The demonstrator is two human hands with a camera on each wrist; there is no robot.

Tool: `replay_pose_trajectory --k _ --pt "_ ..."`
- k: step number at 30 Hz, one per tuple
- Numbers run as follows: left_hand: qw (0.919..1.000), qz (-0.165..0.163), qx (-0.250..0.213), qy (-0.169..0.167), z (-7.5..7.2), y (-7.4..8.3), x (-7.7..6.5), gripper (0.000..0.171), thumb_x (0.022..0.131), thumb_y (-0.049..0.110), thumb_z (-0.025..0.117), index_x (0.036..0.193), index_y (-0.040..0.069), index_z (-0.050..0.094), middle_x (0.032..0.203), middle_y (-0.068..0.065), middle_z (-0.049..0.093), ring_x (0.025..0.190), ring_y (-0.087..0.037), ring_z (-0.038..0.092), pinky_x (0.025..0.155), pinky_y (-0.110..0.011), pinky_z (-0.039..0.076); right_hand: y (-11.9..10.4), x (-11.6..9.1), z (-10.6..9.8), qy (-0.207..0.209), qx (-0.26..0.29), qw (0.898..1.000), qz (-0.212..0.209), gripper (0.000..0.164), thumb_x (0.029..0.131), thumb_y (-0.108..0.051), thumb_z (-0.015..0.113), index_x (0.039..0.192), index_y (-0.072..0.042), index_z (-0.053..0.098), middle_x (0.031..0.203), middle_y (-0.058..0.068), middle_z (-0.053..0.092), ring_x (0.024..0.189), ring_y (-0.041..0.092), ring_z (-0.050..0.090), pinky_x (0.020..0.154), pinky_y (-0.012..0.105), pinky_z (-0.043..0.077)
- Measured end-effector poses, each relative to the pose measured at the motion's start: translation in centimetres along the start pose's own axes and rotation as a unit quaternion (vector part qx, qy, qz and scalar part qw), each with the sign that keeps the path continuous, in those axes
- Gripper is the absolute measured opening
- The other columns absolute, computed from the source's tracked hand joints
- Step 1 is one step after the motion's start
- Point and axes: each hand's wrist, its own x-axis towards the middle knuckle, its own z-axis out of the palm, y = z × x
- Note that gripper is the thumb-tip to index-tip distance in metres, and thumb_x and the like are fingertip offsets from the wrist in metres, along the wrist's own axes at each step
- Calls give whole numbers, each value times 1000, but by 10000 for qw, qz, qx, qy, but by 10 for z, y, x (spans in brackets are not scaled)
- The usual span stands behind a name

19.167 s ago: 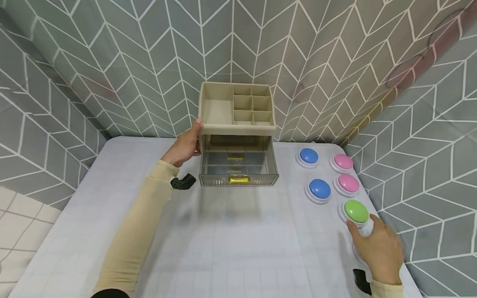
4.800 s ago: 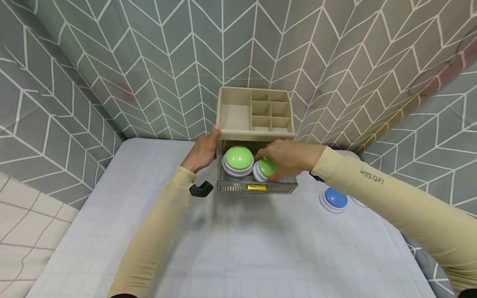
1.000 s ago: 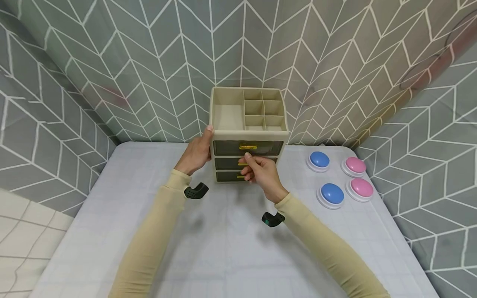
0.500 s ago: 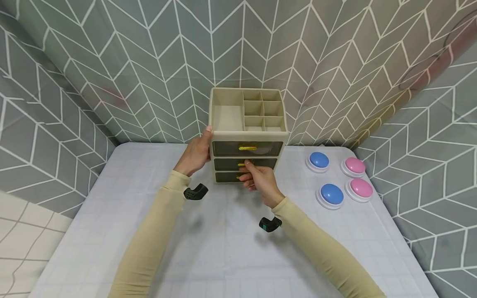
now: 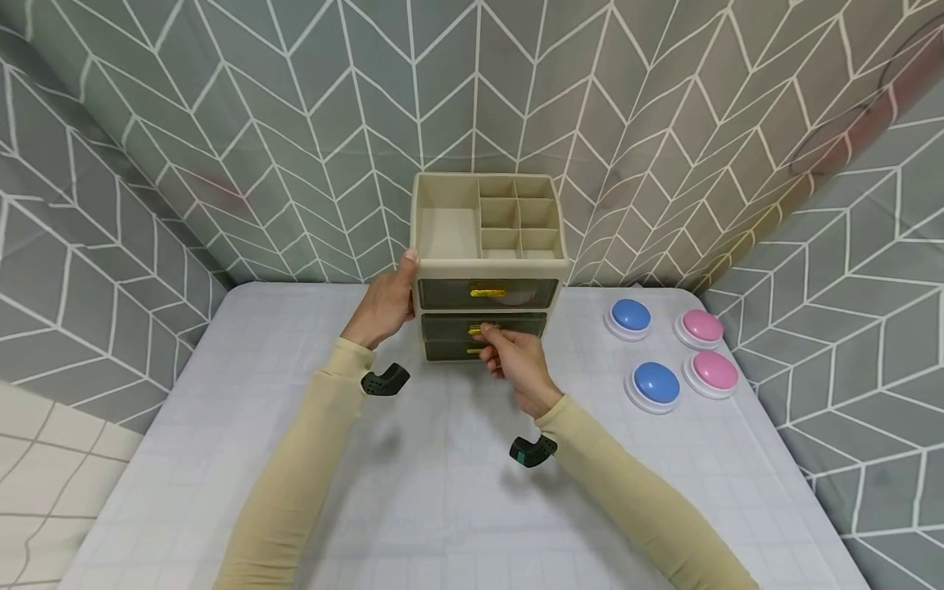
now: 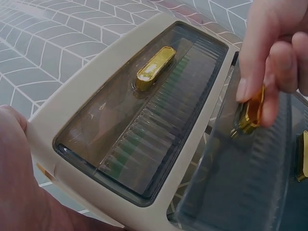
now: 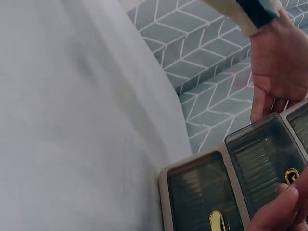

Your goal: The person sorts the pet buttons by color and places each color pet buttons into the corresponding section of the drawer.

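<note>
A cream desk organizer (image 5: 490, 269) with three smoky see-through drawers stands at the back of the table. My left hand (image 5: 385, 305) grips its left side, thumb at the upper front corner. With thumb and fingers, my right hand (image 5: 518, 365) pinches the gold handle (image 6: 251, 113) of the middle drawer (image 6: 216, 178). That drawer sticks out a little from the frame in the left wrist view. The top drawer (image 5: 450, 293) is closed, with a faint green tint showing through its front. The bottom drawer (image 5: 445, 351) is closed too, partly hidden by the middle one.
To the right stand two blue domed push buttons (image 5: 657, 383) and two pink ones (image 5: 715, 371) on white bases. The organizer's top tray (image 5: 448, 229) has open compartments. Patterned cloth walls (image 5: 295, 147) rise behind and beside the white table (image 5: 413, 492).
Both green buttons went into the top drawer, since closed. Over the last second my right hand moved down to the middle drawer's handle and drew that drawer slightly out. My left hand stayed put.
</note>
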Motion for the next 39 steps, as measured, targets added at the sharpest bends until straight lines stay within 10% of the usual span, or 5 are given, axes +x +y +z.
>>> replay_pose_trajectory --k 39 --pt "10000 -11 1 -13 3 2 2 75 105 74 14 71 14 43 58 5 38 54 -11 35 56 -28 28 30 -88 -6 -113 210 9992 327 32 105 -25 68 112 4 77 63 -5 54 54 7 45 55 20 42"
